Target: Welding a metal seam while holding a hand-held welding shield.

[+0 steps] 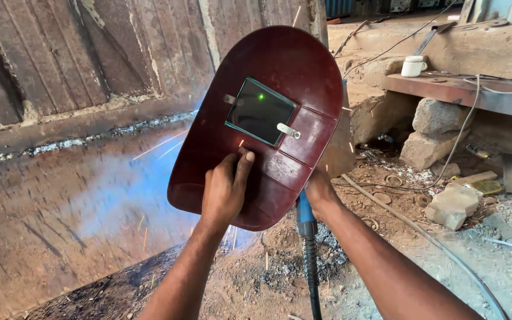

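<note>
Welding going on now: blue glow and sparks fly by big rusty metal sheet [60, 195]. Bright weld line [90, 139] already runs across sheet; lower part looks not done yet.

Left hand [225, 189] fingers closed on dark red shield [262, 124], held up in front of glow. Right hand [320, 192] mostly behind shield, looks wrapped on blue-handled welding holder [305, 216]; grip hard to tell.

No packages, labels or signs seen. White cup [413, 66] on far bench [445, 89].

1. The dark red welding shield [280, 71] is held upright and slightly tilted, its rounded top uppermost, with a dark rectangular glass window clipped at its middle.
2. The blue-handled electrode holder [305, 213] sits just behind the shield's lower edge, its black cable hanging down.
</note>
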